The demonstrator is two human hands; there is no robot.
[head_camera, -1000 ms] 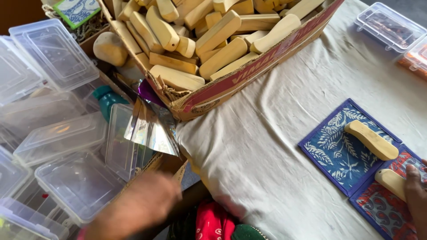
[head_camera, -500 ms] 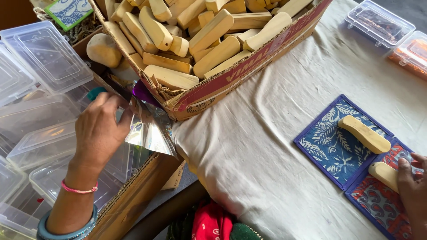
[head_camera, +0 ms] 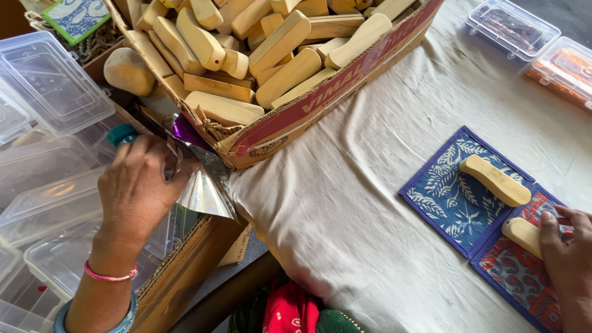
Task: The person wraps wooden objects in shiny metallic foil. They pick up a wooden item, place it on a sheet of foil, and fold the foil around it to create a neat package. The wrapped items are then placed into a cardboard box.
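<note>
Your left hand (head_camera: 139, 191) pinches a shiny foil sheet (head_camera: 206, 188) in closed fingers, beside a cardboard box of wooden blocks (head_camera: 277, 117). Your right hand (head_camera: 567, 246) presses curled fingers onto a wooden block (head_camera: 523, 235) on a red patterned pad (head_camera: 518, 277), atop the cloth-covered bench (head_camera: 370, 185).

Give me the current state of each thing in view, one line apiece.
Left hand: gripping the shiny foil sheet.
Right hand: resting on a wooden block.
Cardboard box: open, heaped with wooden blocks.
Blue patterned pad: flat, another wooden block lying on it.
Clear plastic containers: stacked, empty.
</note>
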